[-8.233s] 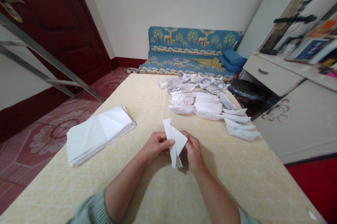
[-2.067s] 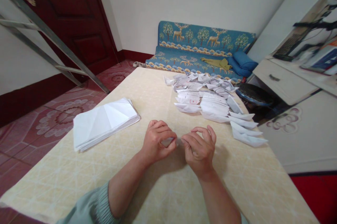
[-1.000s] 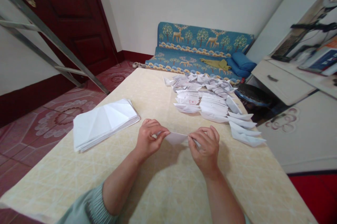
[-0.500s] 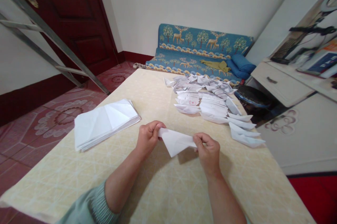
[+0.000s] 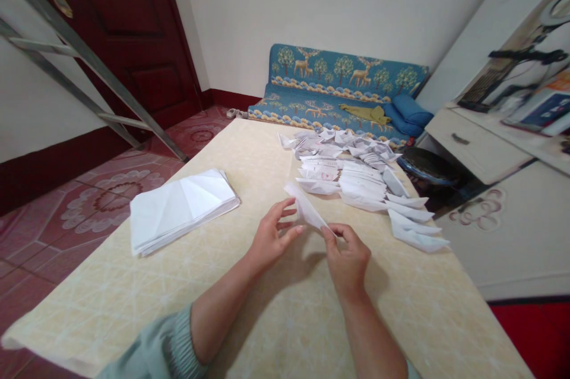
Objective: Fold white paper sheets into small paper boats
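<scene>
A folded white paper [image 5: 308, 210] is held above the table, tilted with its far end up and to the left. My right hand [image 5: 347, 254] pinches its near right corner between thumb and fingers. Just left of the paper, my left hand [image 5: 274, 233] has its fingers and thumb apart; whether a fingertip touches the paper's edge is hard to see. To the left lies a stack of creased white paper sheets [image 5: 182, 207]. Beyond my right hand, several folded paper boats [image 5: 363, 186] stand in close rows, some with print on them.
A yellow patterned cloth covers the table [image 5: 249, 159]. Behind it is a blue sofa [image 5: 329, 91] with a deer pattern. A metal ladder [image 5: 102, 76] leans at the left, a dark stool [image 5: 427, 165] and a white cabinet [image 5: 485, 147] stand at the right.
My left hand has let go of the paper's left corner and opened. The paper has swung from lying crosswise to pointing away and upward, still in my right hand.
</scene>
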A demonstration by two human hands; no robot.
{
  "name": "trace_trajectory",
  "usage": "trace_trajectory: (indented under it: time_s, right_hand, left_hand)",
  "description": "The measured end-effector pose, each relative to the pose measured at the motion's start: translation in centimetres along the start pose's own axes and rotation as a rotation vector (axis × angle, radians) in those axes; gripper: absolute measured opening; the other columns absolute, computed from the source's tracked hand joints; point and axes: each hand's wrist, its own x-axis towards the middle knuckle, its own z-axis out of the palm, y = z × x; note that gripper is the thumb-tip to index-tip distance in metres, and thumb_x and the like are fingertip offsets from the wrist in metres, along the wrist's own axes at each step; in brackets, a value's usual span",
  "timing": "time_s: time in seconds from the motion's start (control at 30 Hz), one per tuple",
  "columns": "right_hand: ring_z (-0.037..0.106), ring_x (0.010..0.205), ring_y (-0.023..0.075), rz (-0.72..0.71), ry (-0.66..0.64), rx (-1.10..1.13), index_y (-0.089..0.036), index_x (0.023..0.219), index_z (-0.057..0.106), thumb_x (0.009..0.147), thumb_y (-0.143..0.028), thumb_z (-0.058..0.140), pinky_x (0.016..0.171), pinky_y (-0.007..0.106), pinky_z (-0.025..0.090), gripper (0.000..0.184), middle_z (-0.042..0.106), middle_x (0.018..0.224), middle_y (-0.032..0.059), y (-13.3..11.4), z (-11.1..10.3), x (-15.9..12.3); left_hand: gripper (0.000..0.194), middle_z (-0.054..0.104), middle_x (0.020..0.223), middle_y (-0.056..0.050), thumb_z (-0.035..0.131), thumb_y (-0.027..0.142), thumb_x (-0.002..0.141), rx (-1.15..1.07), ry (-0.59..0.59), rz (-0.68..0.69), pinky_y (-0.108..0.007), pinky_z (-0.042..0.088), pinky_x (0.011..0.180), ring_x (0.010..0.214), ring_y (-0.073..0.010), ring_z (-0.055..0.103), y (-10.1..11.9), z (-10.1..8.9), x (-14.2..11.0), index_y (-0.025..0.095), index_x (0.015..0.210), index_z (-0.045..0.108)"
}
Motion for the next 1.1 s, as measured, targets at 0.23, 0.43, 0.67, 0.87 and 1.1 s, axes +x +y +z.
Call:
trace_trajectory:
  time_s: [0.23, 0.43, 0.67, 0.87, 1.1]
  right_hand:
    - [0.059, 0.081, 0.0165, -0.178, -0.234, 0.168, -0.019, 0.078, 0.058, 0.079, -0.014, 0.055, 0.072, 0.028, 0.048, 0.006, 0.061, 0.084, 0.0054, -1.3, 0.7, -0.2]
    - [0.057, 0.085, 0.0163, -0.21, -0.396, 0.231, -0.02, 0.078, 0.055, 0.078, -0.012, 0.056, 0.075, 0.028, 0.046, 0.008, 0.058, 0.089, 0.0048, -1.6, 1.1, -0.6]
    - [0.056, 0.084, 0.018, -0.051, -0.539, 0.423, -0.02, 0.09, 0.055, 0.078, -0.037, 0.06, 0.066, 0.027, 0.047, 0.022, 0.054, 0.104, 0.008, -2.3, 0.5, -0.5]
    - [0.055, 0.073, 0.0149, 0.132, -0.524, 0.547, -0.02, 0.093, 0.053, 0.084, -0.039, 0.05, 0.06, 0.024, 0.044, 0.021, 0.056, 0.093, 0.0047, -2.4, 0.6, -0.3]
    - [0.055, 0.066, 0.013, 0.208, -0.538, 0.449, -0.02, 0.093, 0.054, 0.079, -0.027, 0.058, 0.057, 0.023, 0.044, 0.017, 0.059, 0.081, 0.0015, -2.0, 0.9, -0.5]
  left_hand:
    - [0.067, 0.034, 0.141, -0.014, 0.065, 0.037, 0.074, -0.231, 0.025, -0.113, -0.041, 0.043, 0.094, 0.121, -0.026, 0.045, -1.1, 0.6, 0.4, 0.026, 0.132, 0.032]
    - [0.068, 0.05, 0.125, -0.014, 0.065, 0.037, 0.074, -0.3, 0.086, -0.173, -0.041, 0.043, 0.092, 0.113, -0.0252, 0.051, -1.6, 0.3, 0.7, 0.023, 0.131, 0.032]
    - [0.071, 0.056, 0.116, -0.013, 0.068, 0.033, 0.072, -0.327, 0.096, -0.201, -0.041, 0.043, 0.09, 0.106, -0.0243, 0.056, -1.1, 0.3, 0.7, 0.021, 0.132, 0.032]
    - [0.066, 0.06, 0.108, -0.011, 0.067, 0.029, 0.073, -0.309, 0.03, -0.171, -0.039, 0.041, 0.091, 0.104, -0.0228, 0.056, -1.2, 0.5, 0.6, 0.02, 0.131, 0.036]
    - [0.062, 0.063, 0.103, -0.011, 0.069, 0.03, 0.071, -0.263, 0.014, -0.13, -0.038, 0.042, 0.089, 0.103, -0.0238, 0.057, -1.0, 0.5, 0.5, 0.018, 0.127, 0.045]
